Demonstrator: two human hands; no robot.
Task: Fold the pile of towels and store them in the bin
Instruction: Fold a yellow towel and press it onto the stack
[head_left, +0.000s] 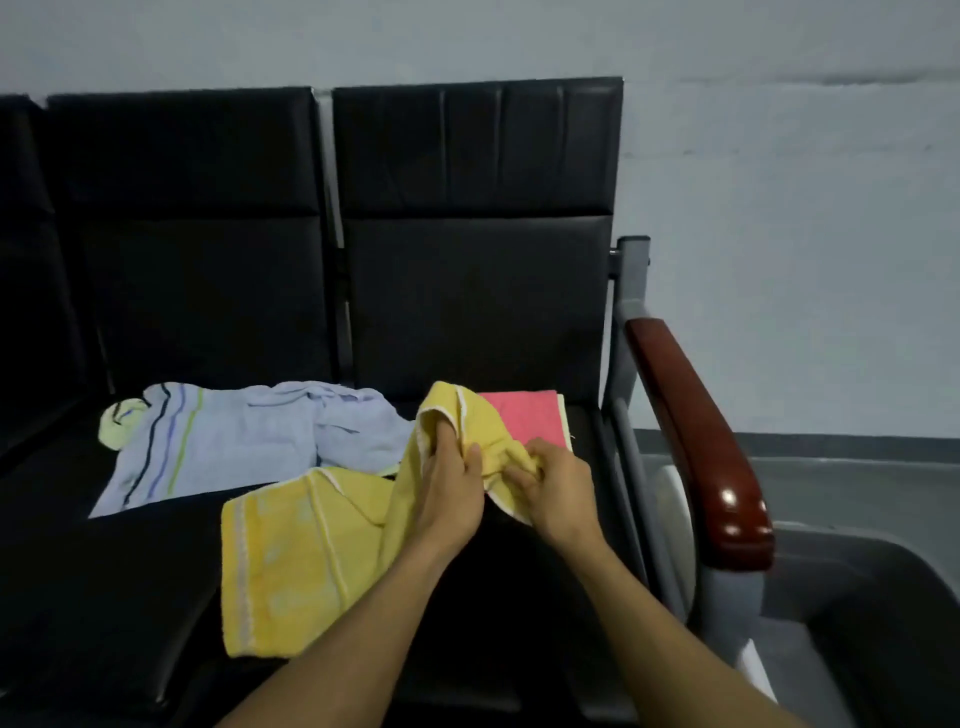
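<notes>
Head view: two bare forearms reach forward over a row of black padded seats (467, 291).
Yellow towel: terry cloth with pale woven bands and a white edge (296, 561); its lower part lies spread on the seat front, its upper end is lifted and bunched between both hands.
Left hand: fingers curled round a gathered fold of the yellow towel (449, 488), thumb tucked into the cloth near the raised corner.
Right hand: fingers bent, pinching the bunched edge of the same towel (558, 486), just beside the left hand.
Blue towel: pale blue with dark, blue and green stripes near one end (234, 441); unfolded and rumpled on the seat, behind and left of the yellow one. A pale green scrap shows at its far left corner, possibly another cloth.
Pink towel: folded flat, square (524, 418), on the right seat behind the hands, partly covered by the raised yellow corner.
Armrest: glossy red-brown wood on a grey metal frame (696, 441), at the right end of the seats.
Bin: grey, only a rim and part of its inside seen (883, 577), lower right, beyond the armrest.
Room: plain pale wall (779, 182), grey floor.
</notes>
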